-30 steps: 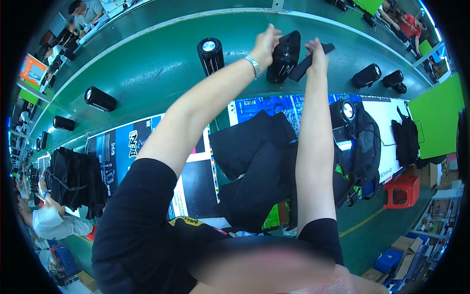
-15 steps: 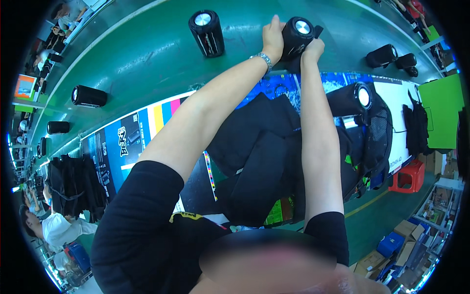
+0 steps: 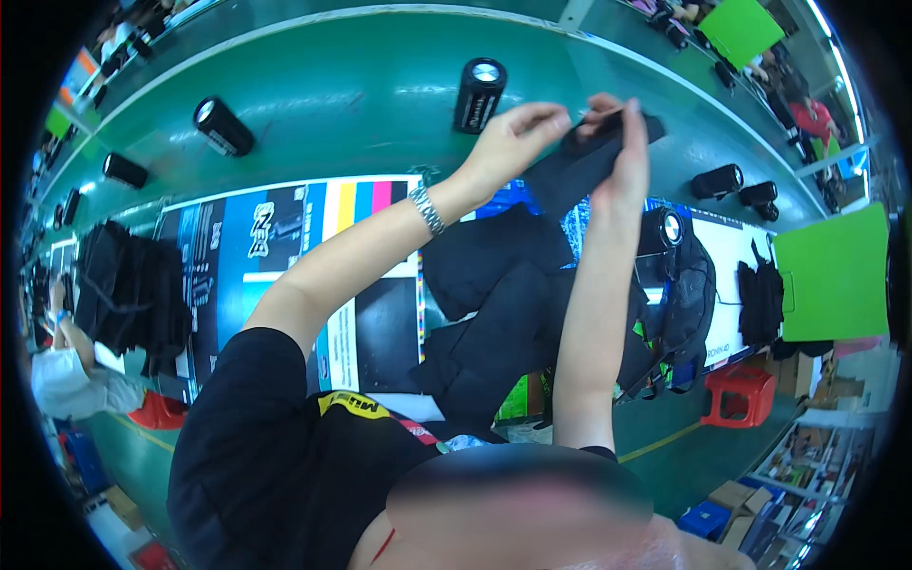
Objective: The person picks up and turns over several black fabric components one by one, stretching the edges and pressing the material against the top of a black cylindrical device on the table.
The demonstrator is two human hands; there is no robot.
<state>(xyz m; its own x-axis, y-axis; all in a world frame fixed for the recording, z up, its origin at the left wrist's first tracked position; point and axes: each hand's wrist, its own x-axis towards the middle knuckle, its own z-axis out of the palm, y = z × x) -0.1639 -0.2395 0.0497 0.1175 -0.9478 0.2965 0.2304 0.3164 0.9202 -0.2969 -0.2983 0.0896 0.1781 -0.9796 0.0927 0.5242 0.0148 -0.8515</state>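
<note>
Both of my hands are raised over the near side of the green bench, around a black cloth pouch [image 3: 575,176]. My left hand [image 3: 522,138], a metal watch on its wrist, pinches the pouch's upper edge between thumb and fingertips. The fingers of my right hand [image 3: 622,161] close round its other side, with a dark part sticking out beyond them. Whether a speaker is inside the cloth, I cannot tell. Just past my left hand stands a black cylindrical speaker [image 3: 480,95] with a silver end. Another speaker [image 3: 662,228] lies beside my right forearm.
Black cloth pieces [image 3: 503,294] lie in front of me on the printed sheets [image 3: 275,233]. A black mesh bag [image 3: 689,294] is to the right. More speakers [image 3: 223,125] rest along the green bench [image 3: 332,104]. A red stool [image 3: 738,397] stands at right, near a green panel [image 3: 836,271].
Earlier both hands gripped a speaker farther out over the bench. Now they are nearer, with black cloth between them, and the speaker's end no longer shows. The view has turned.
</note>
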